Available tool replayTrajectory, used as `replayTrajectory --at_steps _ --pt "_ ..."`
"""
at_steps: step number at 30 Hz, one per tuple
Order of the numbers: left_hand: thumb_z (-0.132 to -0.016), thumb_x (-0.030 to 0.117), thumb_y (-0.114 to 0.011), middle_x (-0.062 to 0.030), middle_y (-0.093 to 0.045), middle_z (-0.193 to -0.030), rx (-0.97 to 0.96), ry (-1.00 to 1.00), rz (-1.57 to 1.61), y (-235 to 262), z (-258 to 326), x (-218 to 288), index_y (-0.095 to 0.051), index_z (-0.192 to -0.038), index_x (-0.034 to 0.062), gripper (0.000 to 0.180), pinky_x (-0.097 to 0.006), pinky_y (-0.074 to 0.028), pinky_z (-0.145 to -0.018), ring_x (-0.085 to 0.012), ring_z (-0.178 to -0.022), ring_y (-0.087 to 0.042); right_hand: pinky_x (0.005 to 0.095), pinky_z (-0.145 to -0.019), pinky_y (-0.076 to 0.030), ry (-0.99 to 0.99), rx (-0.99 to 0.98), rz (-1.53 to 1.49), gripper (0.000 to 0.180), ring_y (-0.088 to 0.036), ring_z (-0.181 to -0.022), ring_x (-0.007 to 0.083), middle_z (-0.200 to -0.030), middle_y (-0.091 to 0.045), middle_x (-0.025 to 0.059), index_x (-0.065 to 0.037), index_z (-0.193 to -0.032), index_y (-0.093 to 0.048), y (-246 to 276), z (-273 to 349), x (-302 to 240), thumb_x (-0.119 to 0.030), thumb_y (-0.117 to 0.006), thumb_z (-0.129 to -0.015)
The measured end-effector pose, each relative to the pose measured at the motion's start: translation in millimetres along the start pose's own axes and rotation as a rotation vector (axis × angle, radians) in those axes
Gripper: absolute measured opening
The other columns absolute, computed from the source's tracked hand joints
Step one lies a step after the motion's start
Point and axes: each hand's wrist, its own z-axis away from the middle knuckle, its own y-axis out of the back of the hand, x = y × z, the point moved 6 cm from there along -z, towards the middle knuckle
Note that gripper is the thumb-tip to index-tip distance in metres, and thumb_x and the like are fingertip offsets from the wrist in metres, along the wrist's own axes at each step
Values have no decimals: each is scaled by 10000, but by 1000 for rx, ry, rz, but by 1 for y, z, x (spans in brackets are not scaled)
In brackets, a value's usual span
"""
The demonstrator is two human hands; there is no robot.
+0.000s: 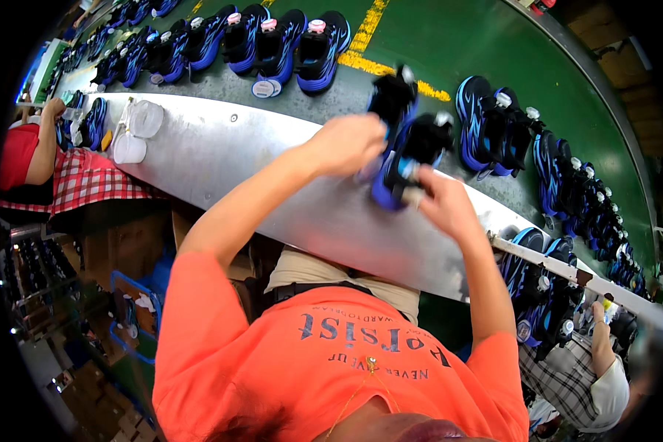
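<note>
In front of me are two black sneakers with blue-purple soles, smeared by motion. The left sneaker (392,99) is tilted over the far edge of the metal bench (272,166). Closed fingers of my left hand (346,145) meet its near side; the fingertips are partly hidden. Just right of it, the other sneaker (420,144) overlaps it and extends over the metal surface. My right hand (447,206) grips this one by its near right side, thumb and fingers bent around the edge. Pale wads show at the far ends of both.
Beyond the bench, a green conveyor belt (420,37) with yellow lines carries rows of similar sneakers (323,51). Clear plastic tubs (146,119) stand at the bench's left end. Co-workers are at left, by a red sleeve (23,155), and at lower right. A white rail (567,269) runs at right.
</note>
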Motion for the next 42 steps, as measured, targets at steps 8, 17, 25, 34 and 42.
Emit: replayTrajectory --at_steps 8,17,25,34,42 --pt "-757 -89 -524 -155 -601 -1182 283 270 -56 31 132 74 -643 -1039 32 329 -404 -437 -945 -350 -1108 -541 369 -746 -522 229 -177 -297 183 -641 -811 322 -827 -650 132 -80 -982 -664 -78 96 -59 -191 -678 -838" --pt "-847 121 -595 -162 -631 -962 140 422 213 -40 125 75 -639 -984 3 185 -427 -466 -803 -363 -907 -564 307 -666 -445 251 -125 -40 579 -509 -725 197 -833 -518 40 -154 -1243 -615 -23 41 -10 -66 -740 -684" --pt "-880 165 -606 -170 -659 -853 348 636 424 -50 119 55 -657 -930 2 178 -380 -492 -684 -335 -743 -630 381 -643 -496 405 -75 107 471 -617 -780 281 -865 -567 94 -138 -1150 -572 -49 58 -26 -93 -715 -703" --pt "-884 284 -641 -54 -605 -612 -235 629 695 -38 125 85 -666 -829 -6 296 -280 -413 -536 -103 -557 -527 434 -696 -516 380 -39 104 383 -622 -841 358 -938 -586 144 -91 -1106 -524 -47 55 -34 -21 -636 -747" --pt "-927 225 -565 -44 -664 -640 -294 747 959 -65 130 83 -700 -904 12 253 -246 -421 -521 -76 -569 -591 399 -676 -486 255 -141 238 558 -550 -821 302 -905 -513 107 -195 -1286 -527 -61 65 -30 -212 -739 -770"
